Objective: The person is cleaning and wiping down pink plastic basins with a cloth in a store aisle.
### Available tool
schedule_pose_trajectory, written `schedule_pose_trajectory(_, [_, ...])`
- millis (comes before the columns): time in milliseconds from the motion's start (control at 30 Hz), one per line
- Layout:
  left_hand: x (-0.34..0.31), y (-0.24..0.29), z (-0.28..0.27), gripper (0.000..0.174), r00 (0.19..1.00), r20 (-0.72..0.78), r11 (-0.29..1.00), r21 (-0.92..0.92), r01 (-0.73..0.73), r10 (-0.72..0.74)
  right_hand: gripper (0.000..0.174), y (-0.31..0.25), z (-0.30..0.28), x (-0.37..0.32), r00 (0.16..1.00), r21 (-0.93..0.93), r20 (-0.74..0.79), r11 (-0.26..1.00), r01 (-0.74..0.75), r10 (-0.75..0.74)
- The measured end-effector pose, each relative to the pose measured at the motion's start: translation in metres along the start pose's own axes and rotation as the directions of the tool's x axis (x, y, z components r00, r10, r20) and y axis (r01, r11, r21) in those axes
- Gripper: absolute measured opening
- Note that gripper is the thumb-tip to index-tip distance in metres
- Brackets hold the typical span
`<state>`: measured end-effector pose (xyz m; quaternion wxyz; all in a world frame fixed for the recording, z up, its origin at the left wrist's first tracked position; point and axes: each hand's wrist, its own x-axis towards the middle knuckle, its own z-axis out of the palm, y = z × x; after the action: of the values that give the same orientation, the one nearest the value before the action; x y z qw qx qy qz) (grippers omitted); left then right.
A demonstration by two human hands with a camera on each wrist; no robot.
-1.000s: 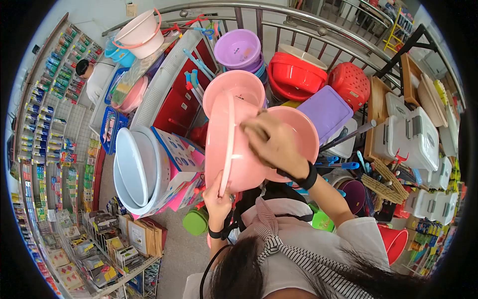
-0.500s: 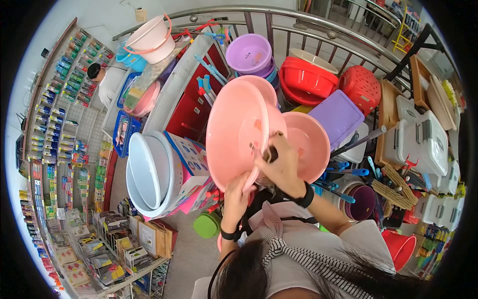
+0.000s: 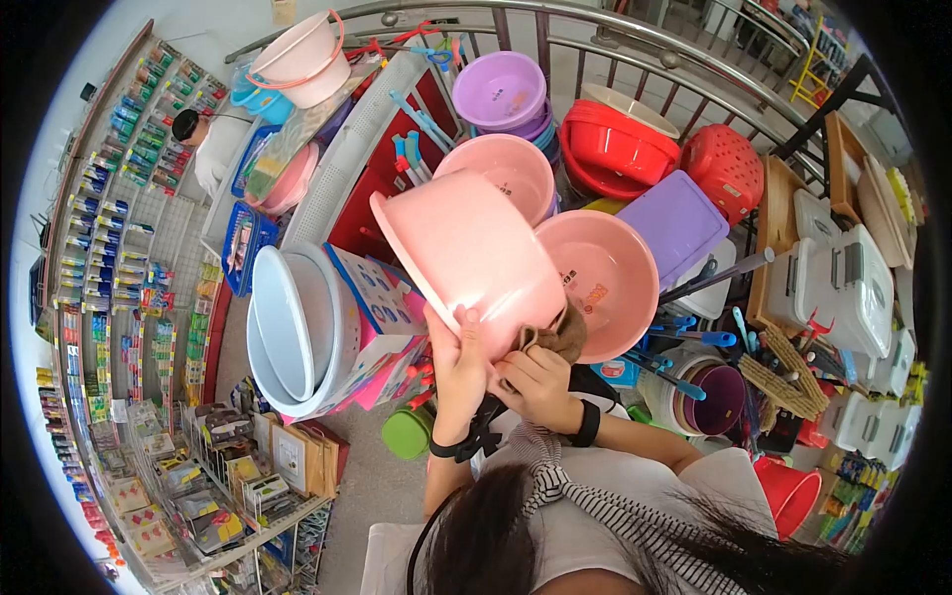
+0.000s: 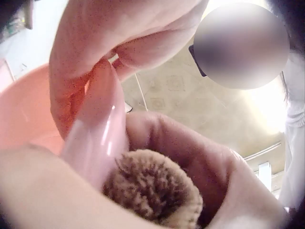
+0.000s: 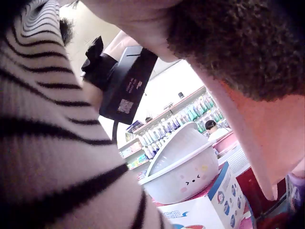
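Observation:
A pink plastic basin (image 3: 481,258) is held up in front of the body, tilted so that its smooth outer side faces up. My left hand (image 3: 456,382) grips its rim at the near edge, with the thumb on the outside. Beside it, my right hand (image 3: 537,383) holds a brown fluffy cloth (image 3: 561,335) against the basin's near side. In the left wrist view the bunched cloth (image 4: 155,191) lies right by the pink rim (image 4: 102,129). The right wrist view has the cloth (image 5: 238,47) overlapping the basin wall (image 5: 252,129).
Two more pink basins (image 3: 620,288) stand just behind the held one. Pale blue tubs (image 3: 288,332) sit on a box at left. Purple basins (image 3: 496,89), red basins (image 3: 620,149) and a purple lid (image 3: 676,228) line the railing (image 3: 555,20). A person (image 3: 208,149) is at far left.
The basin has been turned from showing its inside to showing its outer wall. My right hand, with the cloth, has moved from the rim down to the near side, close to my left hand.

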<state>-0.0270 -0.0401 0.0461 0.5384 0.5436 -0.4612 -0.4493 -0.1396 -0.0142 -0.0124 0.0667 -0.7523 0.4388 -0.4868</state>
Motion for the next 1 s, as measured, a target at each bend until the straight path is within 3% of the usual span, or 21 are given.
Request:
schedule_pose_trajectory(33, [0.003,-0.002,0.002,0.033,0.998,-0.059,0.996,-0.087,-0.032,0.027,0.024,-0.001,-0.001,-0.002,0.999,0.030,0.048,1.000,0.005,-0.006])
schedule_pose_trajectory(67, [0.002,-0.005,0.000,0.033,0.998,-0.055,0.996,-0.087,-0.030,0.025,0.023,-0.001,-0.001,-0.004,0.995,0.061,0.095,0.998,0.007,-0.012])
schedule_pose_trajectory(133, [-0.003,-0.015,-0.012,0.043,0.986,-0.112,0.986,-0.126,0.105,-0.120,0.025,0.002,-0.004,0.002,0.986,0.107,0.166,0.994,0.004,-0.022])
schedule_pose_trajectory(167, [-0.003,-0.027,-0.017,0.041,0.988,-0.155,0.997,-0.076,-0.005,-0.007,0.025,0.005,-0.004,0.005,0.971,0.186,0.231,0.982,0.022,-0.066])
schedule_pose_trajectory(233, [-0.007,-0.030,-0.024,0.040,0.985,-0.174,0.997,-0.070,-0.010,-0.002,0.022,0.011,-0.006,0.008,0.926,0.308,0.368,0.951,-0.035,-0.085])
schedule_pose_trajectory(333, [-0.002,-0.029,-0.032,0.038,0.971,-0.231,0.995,-0.063,-0.077,0.060,0.020,0.025,-0.017,0.016,0.933,0.386,0.359,0.913,-0.136,-0.013])
schedule_pose_trajectory(400, [-0.004,-0.020,-0.035,0.037,0.969,-0.238,0.996,-0.053,-0.079,0.064,0.018,0.028,-0.023,0.036,0.958,0.480,0.277,0.854,-0.201,0.069])
schedule_pose_trajectory(467, [-0.010,-0.022,-0.040,0.038,0.974,-0.225,0.995,-0.080,-0.056,0.037,0.019,0.029,-0.032,0.062,1.000,0.321,0.021,0.947,-0.018,0.012])
schedule_pose_trajectory(500, [-0.014,-0.021,-0.041,0.042,0.981,-0.193,1.000,-0.004,-0.029,0.028,0.019,0.027,-0.034,0.074,1.000,0.319,0.024,0.948,-0.017,0.010])
schedule_pose_trajectory(567, [-0.017,-0.022,-0.039,0.046,0.987,-0.159,0.998,0.070,-0.010,0.021,0.021,0.024,-0.036,0.091,0.997,0.052,0.030,0.996,0.073,-0.075])
schedule_pose_trajectory(600, [-0.019,-0.024,-0.035,0.046,0.979,-0.197,0.999,0.020,-0.045,0.048,0.021,0.024,-0.035,0.090,0.997,0.050,0.029,0.996,0.076,-0.077])
schedule_pose_trajectory(667, [-0.022,-0.029,-0.038,0.047,0.968,-0.239,0.996,-0.029,-0.089,0.079,0.024,0.023,-0.031,0.079,0.959,-0.038,0.112,0.963,0.266,-0.261])
schedule_pose_trajectory(733, [-0.019,-0.034,-0.053,0.059,0.977,-0.205,0.981,-0.173,-0.087,0.050,0.027,0.012,-0.030,0.051,0.857,-0.179,0.294,0.856,0.485,-0.424])
schedule_pose_trajectory(800, [-0.020,-0.032,-0.062,0.060,0.984,-0.175,0.983,-0.169,-0.068,0.038,0.028,0.011,-0.026,0.044,0.824,-0.182,0.269,0.814,0.551,-0.498])
schedule_pose_trajectory(867, [-0.023,-0.028,-0.064,0.060,0.993,-0.113,0.989,-0.141,-0.052,0.036,0.030,0.018,-0.031,0.052,0.832,-0.232,0.289,0.809,0.540,-0.473])
schedule_pose_trajectory(900, [-0.021,-0.033,-0.064,0.060,0.983,-0.132,0.986,-0.093,-0.142,0.129,0.029,0.020,-0.031,0.057,0.872,-0.215,0.249,0.854,0.474,-0.422])
schedule_pose_trajectory(1000, [-0.019,-0.017,-0.048,0.057,0.960,-0.217,0.981,-0.035,-0.189,0.177,0.025,0.016,-0.034,0.102,0.995,0.059,0.024,0.994,0.091,-0.093])
